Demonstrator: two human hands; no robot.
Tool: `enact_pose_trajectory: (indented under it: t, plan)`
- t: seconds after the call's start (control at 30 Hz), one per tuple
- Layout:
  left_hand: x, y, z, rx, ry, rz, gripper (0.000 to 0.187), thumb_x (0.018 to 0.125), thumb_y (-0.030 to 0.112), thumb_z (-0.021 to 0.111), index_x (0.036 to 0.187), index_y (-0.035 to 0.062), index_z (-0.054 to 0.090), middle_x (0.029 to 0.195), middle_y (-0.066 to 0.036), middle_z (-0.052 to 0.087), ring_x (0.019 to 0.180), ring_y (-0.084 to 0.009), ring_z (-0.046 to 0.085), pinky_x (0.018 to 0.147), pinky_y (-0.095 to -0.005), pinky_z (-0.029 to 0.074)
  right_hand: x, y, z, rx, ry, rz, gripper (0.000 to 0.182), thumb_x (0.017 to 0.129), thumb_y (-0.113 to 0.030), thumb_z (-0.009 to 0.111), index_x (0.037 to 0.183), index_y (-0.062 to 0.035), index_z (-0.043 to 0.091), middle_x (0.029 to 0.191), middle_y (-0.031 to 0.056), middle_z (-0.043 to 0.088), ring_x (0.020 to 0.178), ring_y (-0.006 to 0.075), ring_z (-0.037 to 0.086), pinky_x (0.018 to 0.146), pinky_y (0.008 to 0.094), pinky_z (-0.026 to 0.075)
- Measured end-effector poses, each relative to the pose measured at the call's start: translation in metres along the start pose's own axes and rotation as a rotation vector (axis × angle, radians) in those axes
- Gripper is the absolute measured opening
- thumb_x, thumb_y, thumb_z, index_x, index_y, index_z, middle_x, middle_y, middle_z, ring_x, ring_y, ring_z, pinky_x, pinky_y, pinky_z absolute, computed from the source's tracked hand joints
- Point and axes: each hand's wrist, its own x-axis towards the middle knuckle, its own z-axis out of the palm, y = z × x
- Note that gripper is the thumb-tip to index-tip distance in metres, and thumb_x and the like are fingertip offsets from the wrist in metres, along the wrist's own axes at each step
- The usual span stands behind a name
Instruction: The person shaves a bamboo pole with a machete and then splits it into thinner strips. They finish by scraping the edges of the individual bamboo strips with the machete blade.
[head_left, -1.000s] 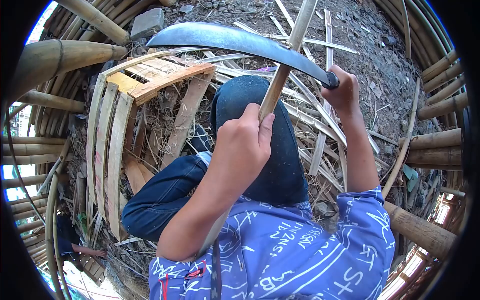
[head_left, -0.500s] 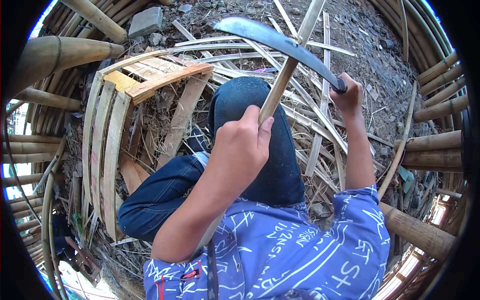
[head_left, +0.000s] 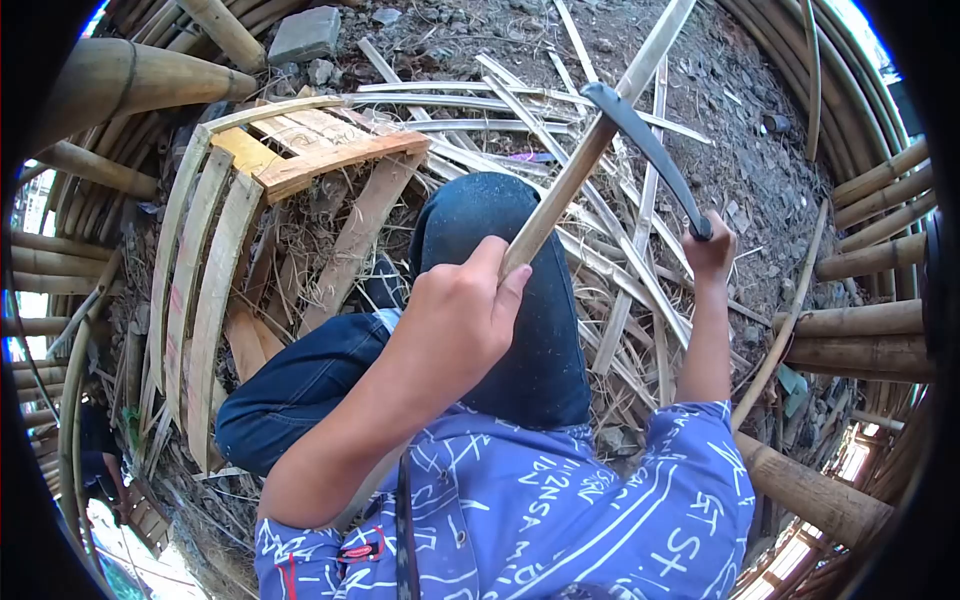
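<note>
My left hand is closed around the lower end of a long bamboo strip, which slants up to the right above my raised knee. In my right hand is the dark handle of a curved blade. The blade crosses the strip on its upper half, with its tip near the strip's left edge; whether the two touch is hard to tell. Several loose bamboo strips lie crossed on the ground behind the knee.
A wooden slatted crate stands at the left, with a concrete block beyond it. Thick bamboo poles line both sides. Shavings and soil cover the ground. Another person's arm shows at the lower left.
My right hand has moved right and down, drawing the blade along so that its tip now lies near the strip. My left hand, still holding the strip, has shifted slightly left and down.
</note>
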Motion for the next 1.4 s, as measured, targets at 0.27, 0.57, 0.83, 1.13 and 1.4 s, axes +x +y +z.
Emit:
enact_pose_trajectory:
  t: [0.27, 0.57, 0.83, 1.13, 1.4]
  plan:
    - [-0.014, -0.026, -0.038, -0.052, 0.19, -0.265, 0.024, 0.095, 0.017, 0.054, 0.083, -0.003, 0.051, 0.056, -0.023, 0.052, 0.052, -0.0388, 0.058, 0.047, -0.0448, 0.042, -0.045, 0.119, 0.018, -0.043, 0.006, 0.412, 0.02, 0.073, -0.019, 0.064, 0.079, 0.0005, 0.065, 0.077, 0.0209, 0.068, 0.076, 0.0366, 0.067, 0.069, 0.0442, 0.05]
    - [0.008, 0.004, -0.021, -0.053, -0.042, -0.197, 0.021, 0.094, 0.015, 0.053, 0.084, -0.0031, 0.051, 0.057, -0.025, 0.052, 0.057, -0.0427, 0.057, 0.051, -0.047, 0.042, -0.047, -0.044, -0.014, 0.534, 0.026, 0.195, 0.01, 0.069, -0.005, 0.065, 0.07, -0.0027, 0.056, 0.056, 0.0032, 0.055, 0.049, 0.0148, 0.053, 0.049, 0.0318, 0.041]
    - [0.005, 0.016, -0.014, 0.153, 0.027, -0.063, 0.021, 0.094, 0.015, 0.053, 0.082, -0.003, 0.05, 0.055, -0.025, 0.053, 0.056, -0.0439, 0.057, 0.05, -0.0495, 0.043, 0.012, -0.177, -0.07, 0.367, 0.007, -0.443, 0.007, 0.072, -0.006, 0.061, 0.072, -0.0046, 0.054, 0.061, 0.0139, 0.06, 0.054, 0.0296, 0.063, 0.051, 0.04, 0.048]
    - [-0.013, -0.008, 0.006, 0.092, 0.071, 0.04, 0.017, 0.093, 0.012, 0.055, 0.085, 0.0001, 0.047, 0.055, -0.023, 0.053, 0.052, -0.0421, 0.057, 0.043, -0.0472, 0.042, 0.064, -0.166, -0.059, 0.044, 0.023, -0.451, 0.011, 0.071, -0.01, 0.064, 0.073, -0.0051, 0.054, 0.065, 0.014, 0.063, 0.062, 0.0331, 0.065, 0.059, 0.0451, 0.052]
    - [-0.05, -0.02, 0.01, 0.041, 0.008, -0.118, 0.022, 0.095, 0.014, 0.053, 0.079, 0.0004, 0.046, 0.053, -0.009, 0.054, 0.045, -0.0201, 0.059, 0.043, -0.0312, 0.041, 0.047, -0.148, -0.037, 0.11, 0.024, -0.577, 0.029, 0.059, -0.014, 0.076, 0.076, -0.0066, 0.053, 0.065, 0.0124, 0.061, 0.063, 0.0312, 0.065, 0.056, 0.043, 0.051]
